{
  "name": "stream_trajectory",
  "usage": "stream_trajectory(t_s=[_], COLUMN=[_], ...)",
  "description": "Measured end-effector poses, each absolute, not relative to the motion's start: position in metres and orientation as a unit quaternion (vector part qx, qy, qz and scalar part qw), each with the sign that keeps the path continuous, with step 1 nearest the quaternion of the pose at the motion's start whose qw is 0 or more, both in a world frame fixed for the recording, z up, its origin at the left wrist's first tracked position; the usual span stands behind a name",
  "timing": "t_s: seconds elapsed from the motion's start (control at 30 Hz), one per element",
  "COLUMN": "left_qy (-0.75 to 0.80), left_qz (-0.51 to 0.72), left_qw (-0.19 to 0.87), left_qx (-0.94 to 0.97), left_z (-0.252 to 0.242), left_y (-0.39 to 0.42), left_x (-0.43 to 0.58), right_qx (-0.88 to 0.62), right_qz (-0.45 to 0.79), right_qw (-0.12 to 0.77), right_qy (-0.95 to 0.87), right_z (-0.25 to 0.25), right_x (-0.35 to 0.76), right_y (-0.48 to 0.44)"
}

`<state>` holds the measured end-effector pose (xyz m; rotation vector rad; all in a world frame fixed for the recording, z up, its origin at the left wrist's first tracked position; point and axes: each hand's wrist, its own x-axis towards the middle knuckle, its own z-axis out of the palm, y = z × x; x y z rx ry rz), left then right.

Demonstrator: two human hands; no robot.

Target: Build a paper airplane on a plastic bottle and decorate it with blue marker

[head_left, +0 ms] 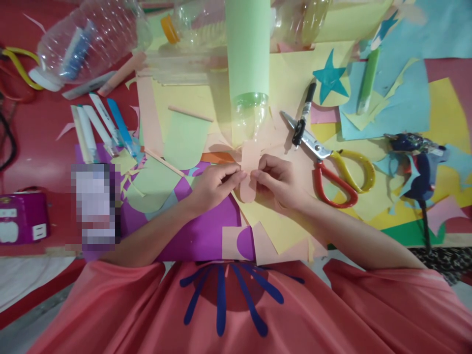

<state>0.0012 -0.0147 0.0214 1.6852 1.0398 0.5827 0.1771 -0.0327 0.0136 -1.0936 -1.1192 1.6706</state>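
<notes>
Between my two hands is a small peach paper strip (250,160) with a rounded lower end. My left hand (219,183) pinches its left edge, and my right hand (276,179) pinches the right edge. Just beyond the strip lies a clear plastic bottle (250,115) wrapped in light green paper (248,49), its neck toward me. To the right of my right hand rest scissors (324,157) with one red and one yellow handle, blades spread. A black marker (305,115) lies across the blades.
Paper sheets and scraps cover the red table (44,132). Markers (101,123) and a phone (95,204) lie left, near a purple box (24,216). A large clear bottle (99,39) is far left. A dark blue glue gun (420,167) and a teal paper star (331,77) are right.
</notes>
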Motion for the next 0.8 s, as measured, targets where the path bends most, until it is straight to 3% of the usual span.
stream_trajectory(t_s=[0.8], left_qy=[0.476], left_qz=[0.287], left_qw=[0.493], left_qx=[0.669], left_z=[0.0225], left_y=[-0.0153], left_x=[0.0014], right_qx=[-0.392], right_qz=[0.694], right_qw=[0.409], right_qy=[-0.445], right_z=[0.0117], right_x=[0.1809], right_y=[-0.0298])
